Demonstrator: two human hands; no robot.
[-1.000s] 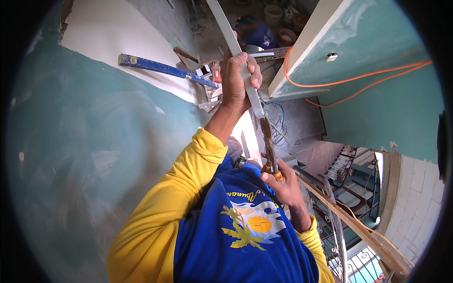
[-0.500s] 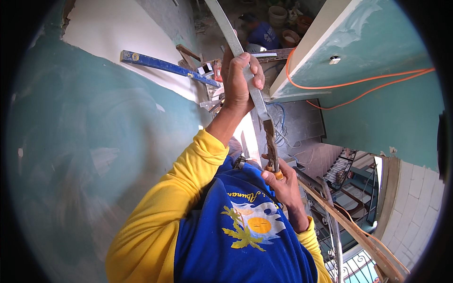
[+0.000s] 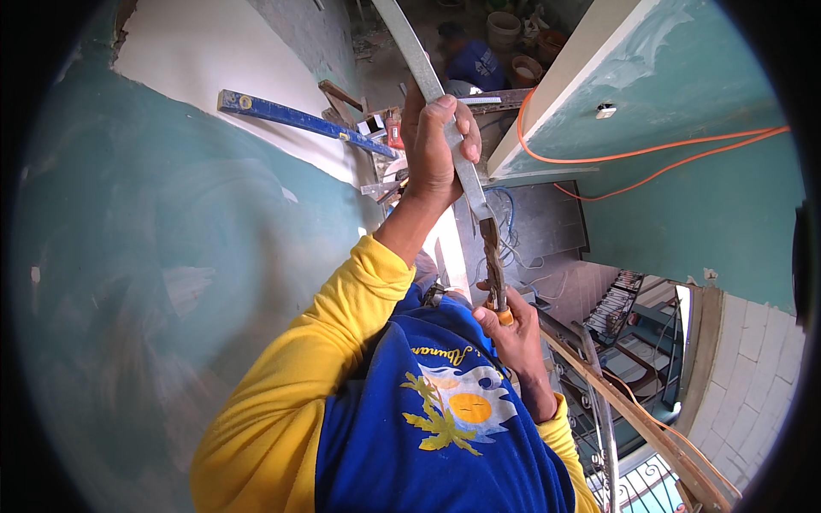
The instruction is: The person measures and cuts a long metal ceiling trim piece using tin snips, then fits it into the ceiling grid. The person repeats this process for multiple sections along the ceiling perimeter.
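Note:
My left hand point(image 3: 438, 150) is raised in the upper middle, fingers wrapped round a long, narrow grey metal strip point(image 3: 412, 53). The strip slants from the top edge down to the tin snips point(image 3: 491, 256), whose worn, rusty jaws meet its lower end. My right hand point(image 3: 513, 329) grips the snips by their orange handles, in front of my blue shirt. Its thumb shows on the near side; some of the other fingers are hidden.
A blue spirit level point(image 3: 291, 121) juts out at the left. Orange cable point(image 3: 637, 161) hangs along the green wall at right. Below it are a wooden rail point(image 3: 641, 419) and a stairwell. Another person in blue point(image 3: 476, 66) crouches at the back near buckets point(image 3: 503, 31).
The snips' handles have come a little closer together in my right hand, and the jaws have shifted slightly. My left hand and the metal strip stay almost where they were.

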